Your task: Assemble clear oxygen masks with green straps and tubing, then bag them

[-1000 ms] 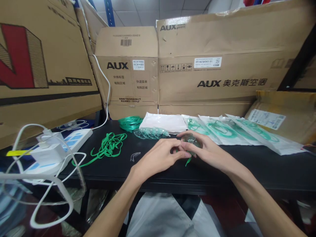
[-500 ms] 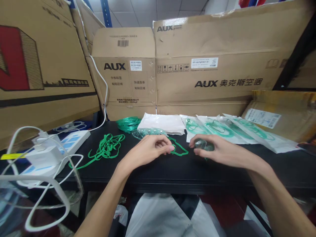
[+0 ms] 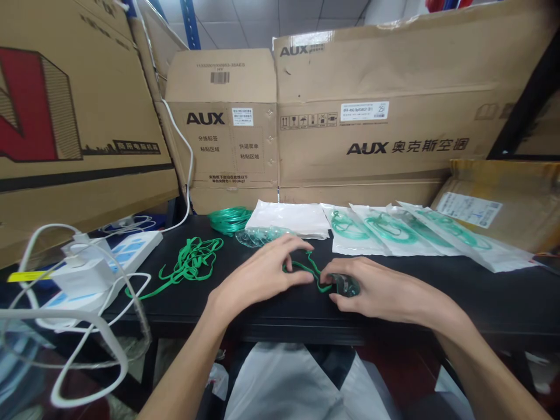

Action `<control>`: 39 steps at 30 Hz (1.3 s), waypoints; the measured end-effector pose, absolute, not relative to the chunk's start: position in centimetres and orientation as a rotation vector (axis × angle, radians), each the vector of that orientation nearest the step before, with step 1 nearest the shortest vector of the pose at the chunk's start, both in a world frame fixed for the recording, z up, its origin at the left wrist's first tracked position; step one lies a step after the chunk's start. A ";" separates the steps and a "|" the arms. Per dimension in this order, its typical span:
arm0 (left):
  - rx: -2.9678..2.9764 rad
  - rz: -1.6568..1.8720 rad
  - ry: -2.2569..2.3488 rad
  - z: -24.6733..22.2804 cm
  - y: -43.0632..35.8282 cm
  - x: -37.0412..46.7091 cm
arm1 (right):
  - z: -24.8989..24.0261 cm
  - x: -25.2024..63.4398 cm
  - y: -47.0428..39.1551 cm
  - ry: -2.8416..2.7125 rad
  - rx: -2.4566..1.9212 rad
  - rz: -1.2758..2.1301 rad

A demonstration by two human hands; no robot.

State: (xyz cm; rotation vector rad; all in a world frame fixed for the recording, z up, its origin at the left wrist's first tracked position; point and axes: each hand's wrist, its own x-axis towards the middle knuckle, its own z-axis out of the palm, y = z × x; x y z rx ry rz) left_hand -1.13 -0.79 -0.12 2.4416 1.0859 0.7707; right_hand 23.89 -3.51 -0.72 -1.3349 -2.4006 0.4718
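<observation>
My right hand is wrapped round a clear greenish plastic mask, low over the black table. A green elastic strap runs from beside the mask toward my left hand, whose thumb and fingers are apart with the strap between them. Behind my left hand lie several clear plastic pieces. A tangle of green straps rests on the left, and a coil of green tubing sits behind it. Next to the coil is a stack of white pouches.
White pouches with green tubing lie at the back right. A white power strip with cables takes up the left side. Cardboard boxes stand behind the black table, and a taped parcel is at the right.
My left hand has opened from its pinch on the strap. My right hand has moved left and down with the mask, closer to my left hand.
</observation>
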 end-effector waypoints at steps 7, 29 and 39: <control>2.496 0.507 0.867 -1.1 -1.4 1.2 | -0.2 24.2 -4.3 -2.443 -1.309 0.486; 2.387 0.941 1.496 4.1 -2.4 -6.3 | 1.9 24.9 -5.1 -2.305 -1.264 0.334; 2.206 0.899 2.311 4.7 -1.6 -14.2 | 0.5 24.6 -3.6 -2.306 -1.255 0.306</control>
